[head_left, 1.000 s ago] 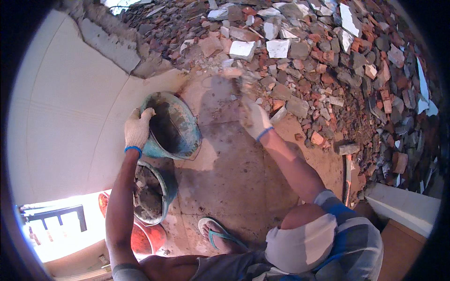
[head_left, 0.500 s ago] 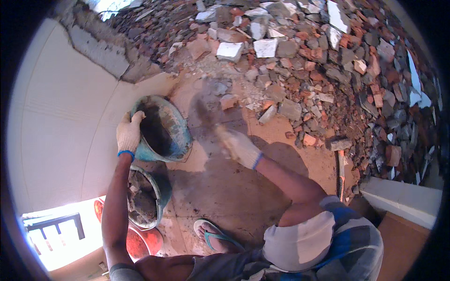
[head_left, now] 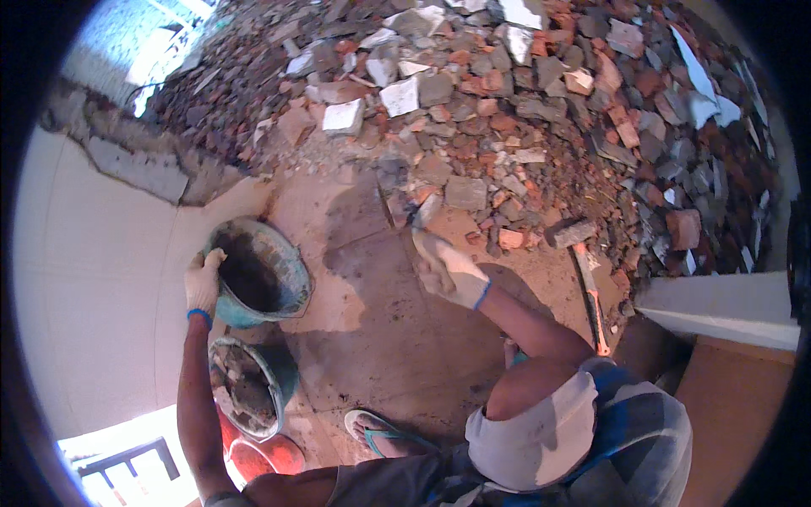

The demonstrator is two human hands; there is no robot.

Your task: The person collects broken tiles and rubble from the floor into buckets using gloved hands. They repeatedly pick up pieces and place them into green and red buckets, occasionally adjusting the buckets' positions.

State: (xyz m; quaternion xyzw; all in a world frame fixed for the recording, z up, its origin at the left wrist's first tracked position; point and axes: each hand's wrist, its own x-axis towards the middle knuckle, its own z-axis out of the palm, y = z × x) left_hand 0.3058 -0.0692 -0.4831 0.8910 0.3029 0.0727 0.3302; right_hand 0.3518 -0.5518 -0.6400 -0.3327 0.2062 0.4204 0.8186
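My left hand (head_left: 203, 283), in a pale knitted glove with a blue cuff, grips the left rim of a green bucket (head_left: 294, 279). The bucket tilts a little, and its inside is dark and dirty. My right hand (head_left: 452, 270), gloved alike, reaches over the floor near the rubble's edge with its fingers curled. Whatever it holds is hard to make out; a thin dark edge shows just beyond the fingers. Close by lies a grey rubble piece (head_left: 428, 209). Below the tilted bucket stands a second bucket (head_left: 283, 380) filled with rubble chunks.
A big heap of broken brick and concrete (head_left: 507, 110) spreads across the far side. A hammer (head_left: 587, 283) with an orange-ended handle lies at right. Orange-red containers (head_left: 279, 455) sit at lower left, beside a pale wall (head_left: 101, 253). My sandalled foot (head_left: 380, 431) is below.
The view has shifted, so the scene sits further left. My right hand, blurred before, is clearer and nearer the rubble's edge. My left hand keeps its hold on the bucket rim.
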